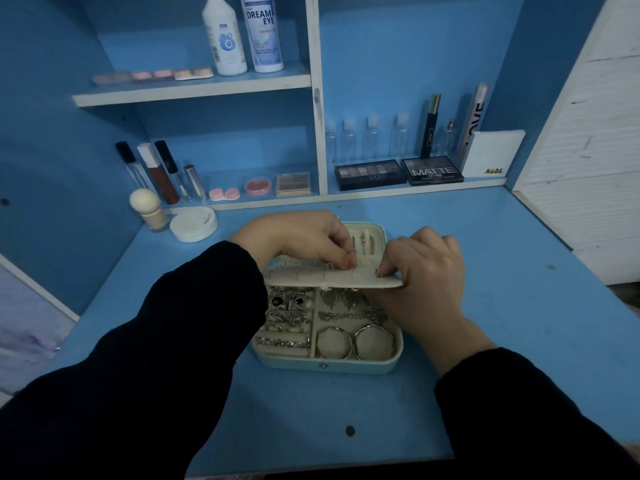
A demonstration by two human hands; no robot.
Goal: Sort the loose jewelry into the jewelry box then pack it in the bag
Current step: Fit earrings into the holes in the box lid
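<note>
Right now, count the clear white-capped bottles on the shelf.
4, in a row on the lower right shelf behind the dark palette: leftmost bottle by the divider, second bottle, third bottle, and rightmost bottle nearest the black tube. None looks hidden.

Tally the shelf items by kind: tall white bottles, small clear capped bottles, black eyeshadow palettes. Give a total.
Tall white bottles: 2
Small clear capped bottles: 4
Black eyeshadow palettes: 2
Total: 8
</note>
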